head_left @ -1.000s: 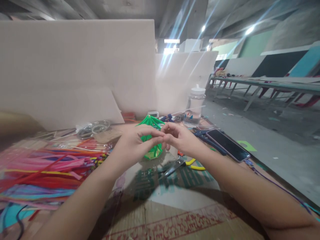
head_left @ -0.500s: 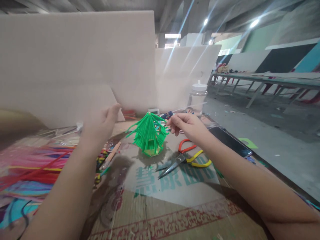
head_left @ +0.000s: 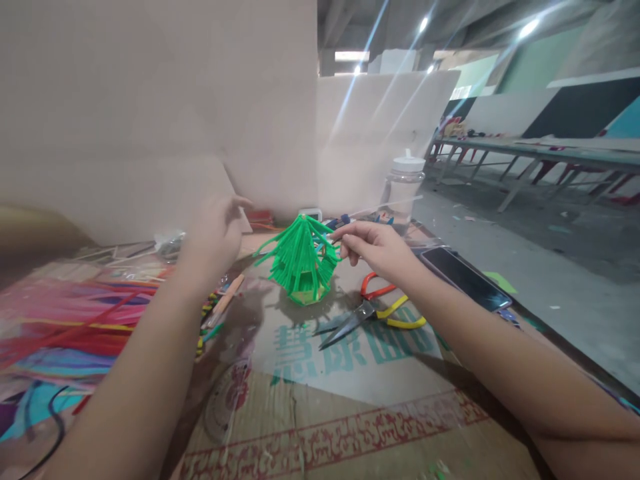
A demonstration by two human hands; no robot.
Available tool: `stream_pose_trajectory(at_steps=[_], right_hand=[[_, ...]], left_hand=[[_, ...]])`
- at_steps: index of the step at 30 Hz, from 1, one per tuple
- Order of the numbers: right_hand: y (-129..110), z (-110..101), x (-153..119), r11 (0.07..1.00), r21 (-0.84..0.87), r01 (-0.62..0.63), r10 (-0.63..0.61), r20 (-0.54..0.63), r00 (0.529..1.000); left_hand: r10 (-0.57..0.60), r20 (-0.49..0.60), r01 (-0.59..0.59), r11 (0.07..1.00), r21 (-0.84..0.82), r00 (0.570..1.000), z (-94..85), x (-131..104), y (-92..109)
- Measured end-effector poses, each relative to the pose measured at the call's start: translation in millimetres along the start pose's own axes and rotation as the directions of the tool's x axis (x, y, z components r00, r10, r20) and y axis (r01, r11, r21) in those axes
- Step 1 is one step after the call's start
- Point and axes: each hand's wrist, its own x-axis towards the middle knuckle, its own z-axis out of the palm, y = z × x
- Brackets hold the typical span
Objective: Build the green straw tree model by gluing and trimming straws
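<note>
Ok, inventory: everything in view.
Model: 1, green, table centre
Scissors: 1, red and yellow handles, right of model
Stick: 1, peach, left of model
Strips: many, multicoloured, left
Phone: 1, dark, right table edge
Bottle: 1, clear, white lid, back right
Clutter: uncounted, mixed, behind model
Table: 1, brownish, foreground
Boards: several, white, back
Far table: at least 1, grey, right
Lights: several, white, ceiling
Left hand: 1, bare, left
Right hand: 1, bare, beside model

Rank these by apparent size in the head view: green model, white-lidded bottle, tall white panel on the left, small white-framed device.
1. White panel
2. Green model
3. Bottle; it stands farther back, so its true size against the model is unsure
4. White-framed device
</note>
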Motion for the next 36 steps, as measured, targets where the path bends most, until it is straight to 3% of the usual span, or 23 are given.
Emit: stream_pose_trajectory(at_steps=[6,9,11,13,16,19,22,26,30,34,36], right_hand=[[-6,5,-4,0.989,-0.147,-0.017,0.014,-0.020,1.000],[-13,0,-7,0.979,-0.201,0.039,-0.002,0.180,0.984],[-16,-7,-10,0.959,-0.265,0.100,0.004,0.366,0.931],[-18,-13,-12,0.927,-0.337,0.165,0.008,0.459,0.889],[-15,-21,-13,0.920,-0.367,0.141,0.013,0.388,0.922],[-10,-21,-11,0.958,-0.281,0.061,0.009,0.242,0.970],[-5,-14,-9,0.976,-0.212,0.057,-0.025,0.153,0.988],[-2,-3,-9,0.982,-0.184,0.049,-0.031,0.100,0.995],[-8,3,-6,0.983,-0.183,0.031,-0.022,0.054,0.998],[-15,11,6,0.970,-0.241,0.034,-0.028,0.031,0.999],[-16,16,11,0.959,-0.281,0.040,-0.027,0.051,0.998]], left_hand=[[-0.075,0.033,0.077,0.993,-0.093,0.997,5.4,-5,15],[-0.101,0.040,0.104,0.991,-0.086,0.994,8.7,-5,16],[-0.143,0.044,0.145,0.988,-0.048,0.989,9.1,-5,16],[-0.182,0.049,0.183,0.983,-0.015,0.982,8.2,-5,17],[-0.198,0.042,0.198,0.980,-0.004,0.979,6.1,-6,22],[-0.152,0.003,0.152,0.988,-0.016,0.988,4.9,-7,25],[-0.150,-0.040,0.149,0.989,-0.014,0.988,5.1,-8,27],[-0.163,-0.035,0.162,0.986,-0.041,0.986,6.5,-8,26],[-0.078,0.025,0.082,0.982,-0.173,0.997,9.3,-6,24],[-0.071,0.028,0.075,0.983,-0.166,0.997,14.0,-6,26],[-0.011,0.027,0.016,0.981,-0.193,1.000,18.5,-8,29]])
